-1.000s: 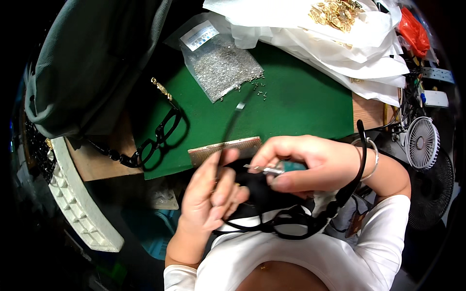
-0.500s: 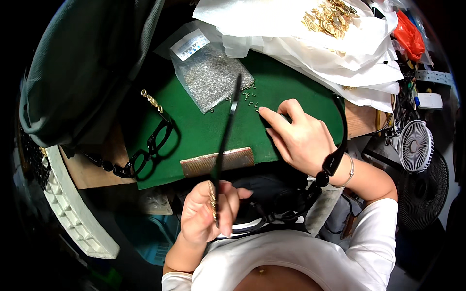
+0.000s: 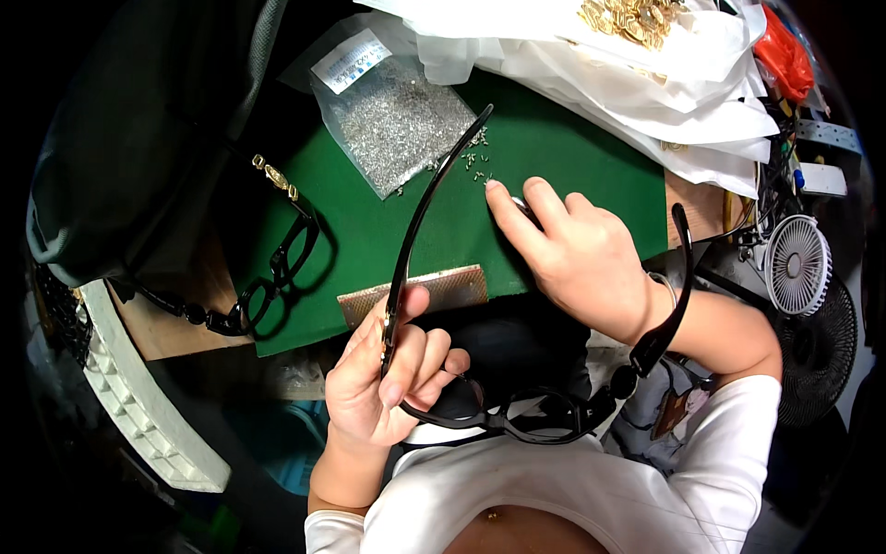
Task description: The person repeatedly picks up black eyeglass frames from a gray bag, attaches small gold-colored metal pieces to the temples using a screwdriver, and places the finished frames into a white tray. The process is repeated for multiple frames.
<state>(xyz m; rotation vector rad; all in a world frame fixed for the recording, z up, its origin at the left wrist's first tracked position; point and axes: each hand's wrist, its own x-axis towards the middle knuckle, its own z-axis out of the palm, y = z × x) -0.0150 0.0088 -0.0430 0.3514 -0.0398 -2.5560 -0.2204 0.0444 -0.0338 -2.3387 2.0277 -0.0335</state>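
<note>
My left hand [image 3: 392, 365] is closed round one hinge area of a pair of black eyeglasses [image 3: 544, 415], by a gold-coloured trim. One temple points up over the mat; the other rises at the right, in front of my right wrist. My right hand [image 3: 591, 249] rests over the green mat [image 3: 572, 148], its index fingertip at a scatter of tiny metal screws [image 3: 472, 162]. A shiny dark piece shows between its index and middle fingers, mostly hidden. Behind the screws lies a clear plastic bag [image 3: 397, 129] full of small silvery pieces.
A second black eyeglasses frame [image 3: 286, 254] with gold trim lies at the left. A rough metal plate [image 3: 443, 284] sits at the mat's front edge. White wrapping sheets [image 3: 591, 83] hold gold-coloured parts [image 3: 632, 20]. A dark cloth [image 3: 138, 138] and small fan [image 3: 796, 263] flank the table.
The eyeglasses have turned in my left hand, so lenses and the upward temple show more broadly. My left hand has risen slightly. My right index finger has shifted slightly up and left at the screws.
</note>
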